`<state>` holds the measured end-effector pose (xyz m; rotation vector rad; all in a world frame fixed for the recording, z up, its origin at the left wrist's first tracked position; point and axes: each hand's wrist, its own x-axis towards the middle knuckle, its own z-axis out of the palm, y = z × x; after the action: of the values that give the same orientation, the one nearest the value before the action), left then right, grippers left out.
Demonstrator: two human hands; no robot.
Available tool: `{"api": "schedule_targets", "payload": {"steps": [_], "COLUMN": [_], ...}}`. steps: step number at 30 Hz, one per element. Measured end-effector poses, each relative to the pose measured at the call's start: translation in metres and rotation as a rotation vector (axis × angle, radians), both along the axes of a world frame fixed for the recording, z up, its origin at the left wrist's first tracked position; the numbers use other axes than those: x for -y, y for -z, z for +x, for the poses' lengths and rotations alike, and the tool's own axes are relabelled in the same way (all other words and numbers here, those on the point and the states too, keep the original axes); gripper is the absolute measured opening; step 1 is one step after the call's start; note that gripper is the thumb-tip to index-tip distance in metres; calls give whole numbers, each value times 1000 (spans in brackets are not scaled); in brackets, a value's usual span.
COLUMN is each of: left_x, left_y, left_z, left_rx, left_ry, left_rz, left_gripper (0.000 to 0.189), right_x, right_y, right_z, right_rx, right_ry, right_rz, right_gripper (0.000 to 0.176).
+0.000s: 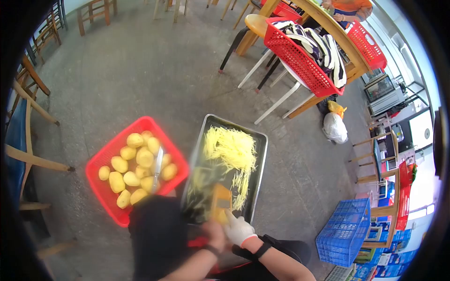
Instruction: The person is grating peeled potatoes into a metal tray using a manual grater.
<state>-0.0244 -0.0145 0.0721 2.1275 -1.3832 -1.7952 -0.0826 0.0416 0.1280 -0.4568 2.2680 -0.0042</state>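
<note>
A long metal tray (259, 187) holds a heap of yellow potato shreds (229, 147), with more shreds along its right side. Over the tray's near end is an orange grater (221, 203). My right hand (239, 229), in a white glove, has its fingers at the grater's lower right edge. Bare and blurred, my left hand (214, 235) is close beside the grater's lower end; its fingers and anything in them cannot be made out. To the left, a red basket (101, 192) contains several peeled potatoes (117, 181) and a knife (158, 166).
At the upper right, a red basket of striped eggplants (323, 47) sits on a stool beside a wooden table (349, 40), with a person in orange (354, 8) behind. Chairs (35, 164) line the left. Blue crates (342, 232) and a white bag (335, 128) lie right.
</note>
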Motion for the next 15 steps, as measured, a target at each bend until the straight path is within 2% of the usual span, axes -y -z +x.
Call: {"api": "schedule_targets", "payload": {"steps": [2,3,5,6,8,9,11,14,15], "left_x": [-4,-6,-8,-7,-6,-15,-29,-16,-17], "left_y": [14,22,37,41,48,66,112,67,71], "left_z": [-2,-2,0,0,2,5,13,4,1], "left_rx": [-21,-11,104,109,84,76,116,145,139], "left_ry": [-115,-114,-11,-15,-86,-92,97,49,52], "left_rz": [-6,-4,-81,-88,-30,-35,-204,-128,-121], "left_gripper": [51,51,48,48,44,44,41,39,39], "right_x": [14,14,14,19,35,36,33,23,18], "right_y": [-9,8,69,89,109,120,139,103,72], "right_z": [-3,-11,-36,-46,-65,-78,-95,-73,-57], "right_rx": [25,35,-35,-98,-182,-159,-137,-56,-6], "right_ry": [15,16,155,123,140,172,145,43,21], "right_rz": [67,69,-89,-75,-65,-56,-21,-78,-82], "right_gripper": [55,55,54,53,47,44,44,45,47]}}
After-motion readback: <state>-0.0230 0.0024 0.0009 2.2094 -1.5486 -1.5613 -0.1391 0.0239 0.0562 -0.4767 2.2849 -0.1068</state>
